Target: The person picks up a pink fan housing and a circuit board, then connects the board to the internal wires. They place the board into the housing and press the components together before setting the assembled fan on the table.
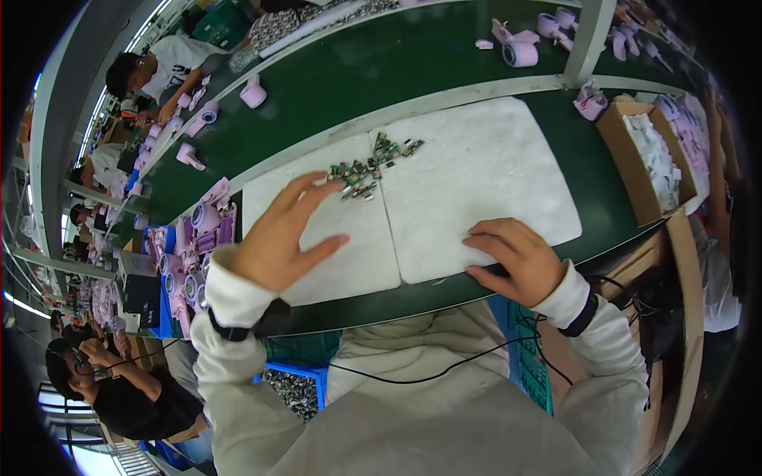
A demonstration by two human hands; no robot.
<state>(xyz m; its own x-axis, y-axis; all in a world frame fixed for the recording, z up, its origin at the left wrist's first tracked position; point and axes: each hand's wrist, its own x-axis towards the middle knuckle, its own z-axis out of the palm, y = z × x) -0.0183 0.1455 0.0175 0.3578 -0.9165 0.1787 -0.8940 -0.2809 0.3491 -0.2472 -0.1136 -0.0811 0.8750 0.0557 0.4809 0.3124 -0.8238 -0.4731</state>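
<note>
A loose heap of small green circuit boards [359,176] lies across the seam between two white foam sheets [484,170] on the green bench. My left hand [290,230] is open over the left sheet, thumb spread away from the fingers. Its fingertips reach the near left edge of the heap; whether they touch a board I cannot tell. On the right sheet, near its front edge, my right hand [516,260] rests with fingers apart and slightly bent, holding nothing that I can see.
A blue bin of pink handheld appliance parts [190,246] stands at my left. To the right is a cardboard box of white pieces [655,159]. A metal post [589,44] rises beyond the sheets. Black cable [432,379] crosses my lap. Other people work along the left.
</note>
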